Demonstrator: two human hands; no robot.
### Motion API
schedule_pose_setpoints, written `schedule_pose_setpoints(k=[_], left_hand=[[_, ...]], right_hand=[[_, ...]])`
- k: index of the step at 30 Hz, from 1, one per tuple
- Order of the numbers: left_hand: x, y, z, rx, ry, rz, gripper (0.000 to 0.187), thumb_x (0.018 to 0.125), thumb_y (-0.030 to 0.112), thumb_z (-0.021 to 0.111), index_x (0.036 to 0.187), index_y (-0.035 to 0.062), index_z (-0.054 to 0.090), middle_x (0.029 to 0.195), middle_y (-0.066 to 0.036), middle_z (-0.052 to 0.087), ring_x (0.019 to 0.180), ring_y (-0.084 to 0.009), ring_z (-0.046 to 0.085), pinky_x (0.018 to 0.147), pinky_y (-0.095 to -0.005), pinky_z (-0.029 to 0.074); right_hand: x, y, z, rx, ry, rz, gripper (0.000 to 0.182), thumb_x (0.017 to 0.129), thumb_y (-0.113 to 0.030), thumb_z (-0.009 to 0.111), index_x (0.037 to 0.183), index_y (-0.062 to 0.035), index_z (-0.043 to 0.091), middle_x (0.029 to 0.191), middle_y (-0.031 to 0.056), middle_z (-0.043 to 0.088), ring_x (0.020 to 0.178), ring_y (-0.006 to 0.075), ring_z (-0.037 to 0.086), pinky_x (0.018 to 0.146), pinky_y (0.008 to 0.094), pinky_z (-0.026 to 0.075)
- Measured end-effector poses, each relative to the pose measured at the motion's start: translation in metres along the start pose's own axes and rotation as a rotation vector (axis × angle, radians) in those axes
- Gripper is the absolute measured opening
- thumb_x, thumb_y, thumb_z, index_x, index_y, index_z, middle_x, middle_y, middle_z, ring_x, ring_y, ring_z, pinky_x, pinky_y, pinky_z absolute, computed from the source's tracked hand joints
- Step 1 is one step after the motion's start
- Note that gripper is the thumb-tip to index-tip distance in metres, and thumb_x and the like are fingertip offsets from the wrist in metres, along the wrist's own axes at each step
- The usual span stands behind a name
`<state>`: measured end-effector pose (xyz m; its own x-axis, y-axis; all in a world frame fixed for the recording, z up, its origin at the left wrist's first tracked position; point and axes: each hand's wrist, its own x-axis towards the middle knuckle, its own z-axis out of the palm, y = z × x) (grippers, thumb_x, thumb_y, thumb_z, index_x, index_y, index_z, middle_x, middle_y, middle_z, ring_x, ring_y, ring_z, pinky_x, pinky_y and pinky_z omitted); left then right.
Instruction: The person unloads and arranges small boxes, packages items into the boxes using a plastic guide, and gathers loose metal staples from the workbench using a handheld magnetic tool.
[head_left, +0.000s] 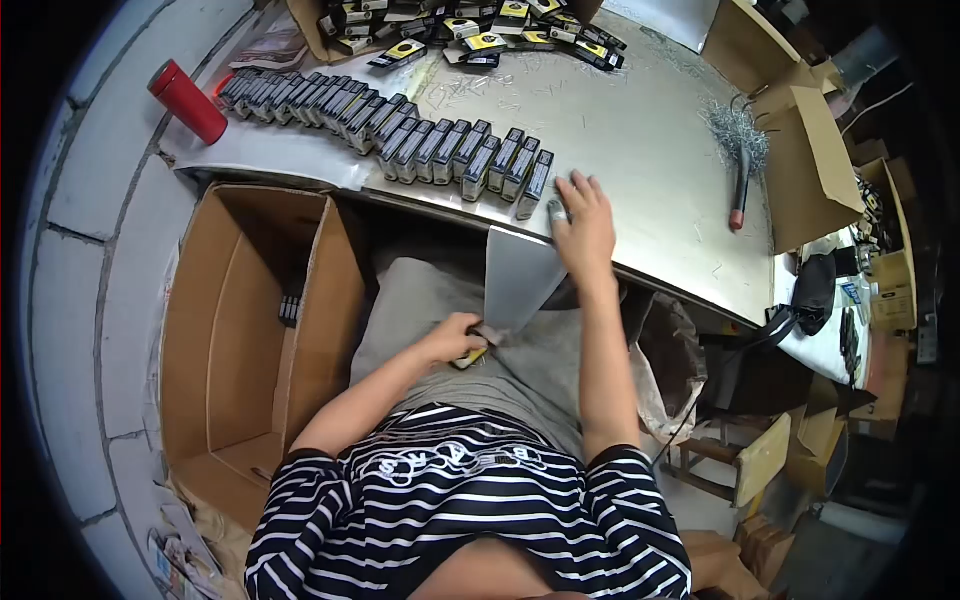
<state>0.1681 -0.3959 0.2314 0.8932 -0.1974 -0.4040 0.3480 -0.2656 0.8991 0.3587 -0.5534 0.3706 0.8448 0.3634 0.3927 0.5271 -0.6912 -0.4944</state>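
Low over my lap, my left hand [452, 340] is closed around a small box [469, 358] with a yellow and dark face, partly covered by the fingers. My right hand [586, 222] rests at the table's front edge, fingers stretched onto the metal top and a grey covering on the thumb. Just left of it stands the end box [536, 186] of a long row of upright small boxes [408, 148]. A flat grey panel [520, 272] juts down from the table edge between my hands.
A red bottle [188, 102] stands at the table's left end. Loose small boxes [484, 42] are heaped at the back. Metal pins [736, 132] cling around a dark rod with a red tip [738, 200]. An open carton [318, 330] is on my left; a plastic bag [668, 365] hangs right.
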Motion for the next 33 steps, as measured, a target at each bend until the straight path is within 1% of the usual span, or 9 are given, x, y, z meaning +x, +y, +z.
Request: schedule_pose_setpoints(k=[4, 6, 11, 15, 18, 21, 23, 27, 33], left_hand=[[-0.005, 0.026, 0.009, -0.423, -0.012, -0.321, 0.031, 0.086, 0.031, 0.067, 0.107, 0.0082, 0.064, 0.094, -0.003, 0.065, 0.074, -0.0125, 0.060, 0.061, -0.0291, 0.050], [-0.007, 0.013, 0.017, -0.689, -0.017, -0.333, 0.032, 0.085, 0.030, 0.069, 0.110, 0.0100, 0.063, 0.092, -0.002, 0.066, 0.073, -0.0118, 0.061, 0.058, -0.0265, 0.049], [-0.015, 0.022, 0.019, -0.870, -0.066, -0.246, 0.036, 0.080, 0.008, 0.072, 0.113, 0.0048, 0.059, 0.097, -0.005, 0.067, 0.081, -0.0135, 0.066, 0.068, -0.0276, 0.053], [-0.012, 0.010, 0.017, -0.868, -0.095, -0.215, 0.039, 0.076, 0.001, 0.072, 0.114, 0.0041, 0.059, 0.098, -0.005, 0.067, 0.084, -0.0145, 0.066, 0.071, -0.0264, 0.053], [-0.007, -0.002, 0.023, -0.859, -0.106, -0.082, 0.042, 0.073, -0.005, 0.071, 0.113, 0.0030, 0.060, 0.099, -0.004, 0.067, 0.088, -0.0142, 0.065, 0.074, -0.0260, 0.053], [-0.010, -0.012, 0.028, -0.674, -0.093, -0.093, 0.043, 0.068, -0.007, 0.073, 0.110, 0.0015, 0.063, 0.094, -0.003, 0.068, 0.085, -0.0119, 0.062, 0.077, -0.0253, 0.050], [-0.019, -0.014, 0.033, -0.422, -0.100, -0.163, 0.045, 0.067, -0.008, 0.073, 0.110, -0.0009, 0.063, 0.098, -0.002, 0.067, 0.085, -0.0112, 0.060, 0.079, -0.0253, 0.049], [-0.041, 0.019, 0.022, -0.595, -0.040, 0.003, 0.037, 0.077, -0.003, 0.069, 0.114, -0.0016, 0.061, 0.100, -0.005, 0.067, 0.089, -0.0103, 0.061, 0.082, -0.0238, 0.049], [-0.057, 0.041, 0.022, -0.628, 0.090, 0.091, 0.045, 0.083, -0.002, 0.066, 0.125, -0.0067, 0.051, 0.110, -0.011, 0.064, 0.099, -0.0143, 0.061, 0.086, -0.0276, 0.051]], right_hand=[[-0.043, -0.044, -0.003, -0.064, -0.011, -0.002, 0.048, 0.073, 0.000, 0.055, 0.121, -0.0031, 0.057, 0.136, 0.0143, 0.048, 0.132, 0.0351, 0.037, 0.109, 0.0411, 0.032], [-0.059, -0.059, -0.017, -0.039, -0.083, -0.003, 0.051, 0.070, 0.005, 0.049, 0.120, -0.0026, 0.057, 0.135, 0.0144, 0.050, 0.132, 0.0340, 0.037, 0.109, 0.0410, 0.033], [-0.103, -0.050, -0.050, 0.226, -0.166, -0.022, 0.056, 0.064, 0.018, 0.044, 0.113, -0.0010, 0.061, 0.118, 0.0181, 0.060, 0.117, 0.0328, 0.055, 0.099, 0.0364, 0.043], [-0.144, -0.039, -0.020, 0.410, -0.219, 0.121, 0.049, 0.063, 0.017, 0.047, 0.106, -0.0004, 0.063, 0.105, 0.0188, 0.064, 0.103, 0.0346, 0.061, 0.091, 0.0388, 0.047], [-0.161, -0.048, 0.008, 0.314, -0.464, -0.037, 0.041, 0.071, 0.010, 0.048, 0.106, -0.0026, 0.064, 0.107, 0.0211, 0.063, 0.101, 0.0369, 0.061, 0.086, 0.0426, 0.049], [-0.160, -0.050, 0.000, 0.205, -0.737, 0.105, 0.039, 0.072, 0.007, 0.048, 0.107, -0.0028, 0.064, 0.106, 0.0203, 0.064, 0.098, 0.0375, 0.061, 0.084, 0.0439, 0.049], [-0.155, -0.045, -0.010, 0.224, -0.517, 0.084, 0.039, 0.071, 0.008, 0.051, 0.106, -0.0021, 0.065, 0.102, 0.0188, 0.066, 0.095, 0.0356, 0.063, 0.084, 0.0414, 0.050], [-0.142, -0.034, -0.039, 0.309, -0.334, 0.204, 0.037, 0.074, 0.010, 0.051, 0.106, -0.0011, 0.065, 0.099, 0.0183, 0.067, 0.092, 0.0320, 0.066, 0.082, 0.0345, 0.051], [-0.152, -0.032, -0.051, 0.241, -0.499, 0.218, 0.031, 0.084, -0.003, 0.051, 0.112, -0.0010, 0.063, 0.100, 0.0183, 0.068, 0.092, 0.0293, 0.067, 0.083, 0.0343, 0.049]])
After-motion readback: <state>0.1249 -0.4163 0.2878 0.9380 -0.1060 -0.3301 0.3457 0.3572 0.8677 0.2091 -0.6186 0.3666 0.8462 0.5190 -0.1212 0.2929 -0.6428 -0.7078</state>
